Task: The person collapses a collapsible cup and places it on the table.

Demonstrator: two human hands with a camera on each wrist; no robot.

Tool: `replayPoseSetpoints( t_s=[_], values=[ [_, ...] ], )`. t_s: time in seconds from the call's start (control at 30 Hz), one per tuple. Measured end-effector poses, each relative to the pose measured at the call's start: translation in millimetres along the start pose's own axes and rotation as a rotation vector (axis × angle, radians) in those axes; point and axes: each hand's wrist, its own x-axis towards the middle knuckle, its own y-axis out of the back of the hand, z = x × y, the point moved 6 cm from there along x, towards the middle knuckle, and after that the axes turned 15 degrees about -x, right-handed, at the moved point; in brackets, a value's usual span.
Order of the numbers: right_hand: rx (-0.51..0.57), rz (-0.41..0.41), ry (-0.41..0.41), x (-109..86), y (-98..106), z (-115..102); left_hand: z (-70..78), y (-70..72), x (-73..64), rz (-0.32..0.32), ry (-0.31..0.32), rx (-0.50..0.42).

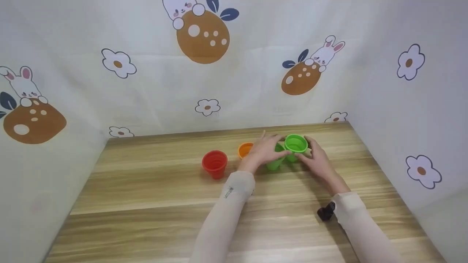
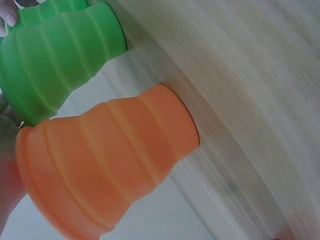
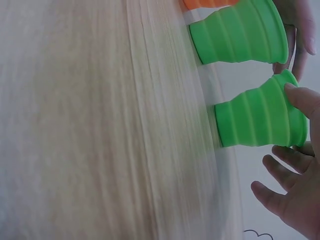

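Note:
Two green ribbed cups stand side by side on the table, the left green cup (image 1: 274, 163) and the right green cup (image 1: 296, 145). My left hand (image 1: 265, 149) reaches over the left one, thumb and fingers around its rim and partly covering it. At the right one, my right hand (image 1: 320, 162) holds the rim between thumb and fingers; the right wrist view shows its other fingers spread. An orange cup (image 2: 110, 160) stands upright beside the left green cup, partly hidden by my left hand in the head view.
A red cup (image 1: 215, 164) stands upright left of the orange one. The wood-grain table (image 1: 146, 204) ends at a patterned cloth wall (image 1: 153, 91) at the back and sides. Near my right sleeve is a small black object (image 1: 325, 212).

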Motion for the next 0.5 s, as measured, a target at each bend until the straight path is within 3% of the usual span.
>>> replayPoseSetpoints(
  t_s=[0.5],
  values=[
    [0.044,0.109,0.033,3.8,22,-13,9.6,9.8,-1.1,0.051,-0.039,-0.043]
  ],
)
